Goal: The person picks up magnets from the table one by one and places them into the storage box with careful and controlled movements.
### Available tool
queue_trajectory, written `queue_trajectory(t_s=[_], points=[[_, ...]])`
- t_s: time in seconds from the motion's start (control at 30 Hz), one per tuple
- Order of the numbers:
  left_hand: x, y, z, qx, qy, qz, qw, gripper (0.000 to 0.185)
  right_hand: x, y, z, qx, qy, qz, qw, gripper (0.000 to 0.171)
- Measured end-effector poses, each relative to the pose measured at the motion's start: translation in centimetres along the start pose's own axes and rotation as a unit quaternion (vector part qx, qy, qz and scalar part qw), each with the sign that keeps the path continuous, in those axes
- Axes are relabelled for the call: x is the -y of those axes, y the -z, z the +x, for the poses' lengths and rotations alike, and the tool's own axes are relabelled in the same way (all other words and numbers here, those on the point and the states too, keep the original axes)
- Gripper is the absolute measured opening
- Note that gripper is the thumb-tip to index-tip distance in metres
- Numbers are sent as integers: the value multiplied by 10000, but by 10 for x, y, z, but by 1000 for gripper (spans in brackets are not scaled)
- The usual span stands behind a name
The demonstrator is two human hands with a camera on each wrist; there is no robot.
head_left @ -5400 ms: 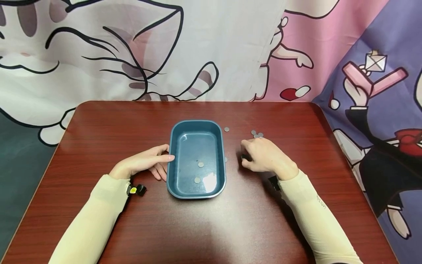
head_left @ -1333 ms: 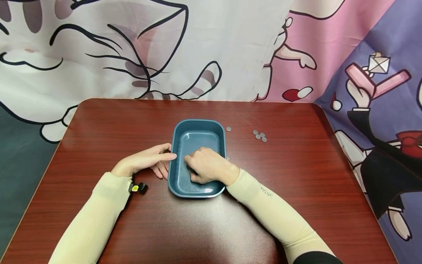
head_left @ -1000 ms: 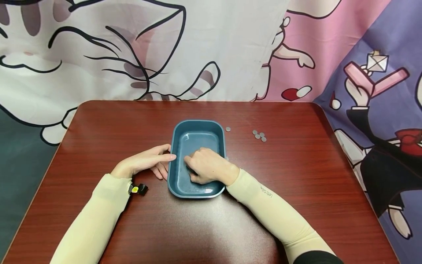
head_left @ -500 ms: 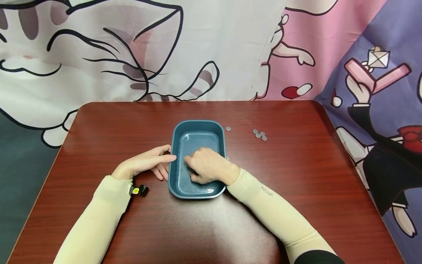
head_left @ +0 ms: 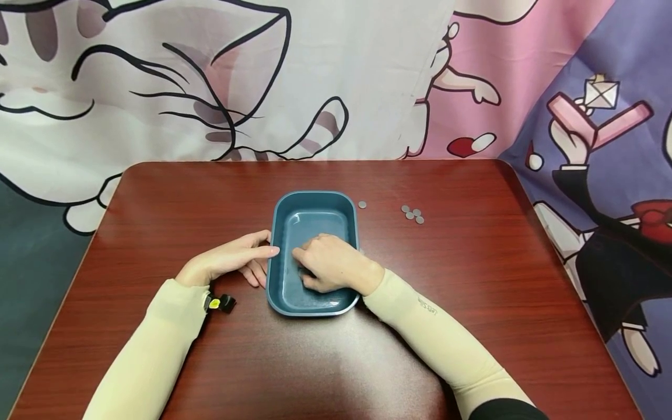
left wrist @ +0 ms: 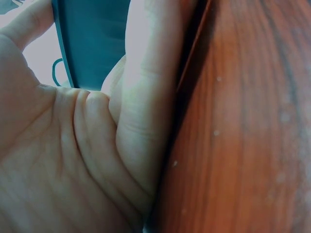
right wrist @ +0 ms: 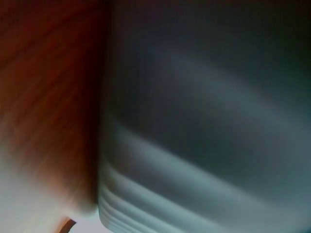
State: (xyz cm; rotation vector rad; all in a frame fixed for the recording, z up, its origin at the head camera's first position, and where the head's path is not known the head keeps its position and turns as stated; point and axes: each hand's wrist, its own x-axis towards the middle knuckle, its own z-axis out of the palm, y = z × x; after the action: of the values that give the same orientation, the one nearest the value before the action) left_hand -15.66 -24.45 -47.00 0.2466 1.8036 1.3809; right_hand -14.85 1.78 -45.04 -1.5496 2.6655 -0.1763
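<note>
A blue rectangular tray stands on the table. My left hand is at its left side, thumb tip at the rim and the other fingers relaxed along the outer wall; the left wrist view shows the palm with a finger lying along the tabletop. My right hand is down inside the tray, fingers bent toward its floor. The fingertips are hidden under the hand, and I cannot tell whether they pinch anything. The right wrist view is dark and blurred, filled by the tray's wall.
Several small grey coin-like discs lie in a cluster right of the tray. A single disc is near its far right corner. The reddish-brown table ends at a printed curtain behind.
Over five seconds, my right hand has moved left from the table beside the discs into the tray, covering two discs seen there earlier. During the last second both hands have kept still.
</note>
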Motion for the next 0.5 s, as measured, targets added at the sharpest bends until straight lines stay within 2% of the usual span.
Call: queue_trajectory(t_s=[0.5], points=[[-1,0,-2,-11,-20,24,10000,52,-4,9,-14,-264,38,99,9996,16]])
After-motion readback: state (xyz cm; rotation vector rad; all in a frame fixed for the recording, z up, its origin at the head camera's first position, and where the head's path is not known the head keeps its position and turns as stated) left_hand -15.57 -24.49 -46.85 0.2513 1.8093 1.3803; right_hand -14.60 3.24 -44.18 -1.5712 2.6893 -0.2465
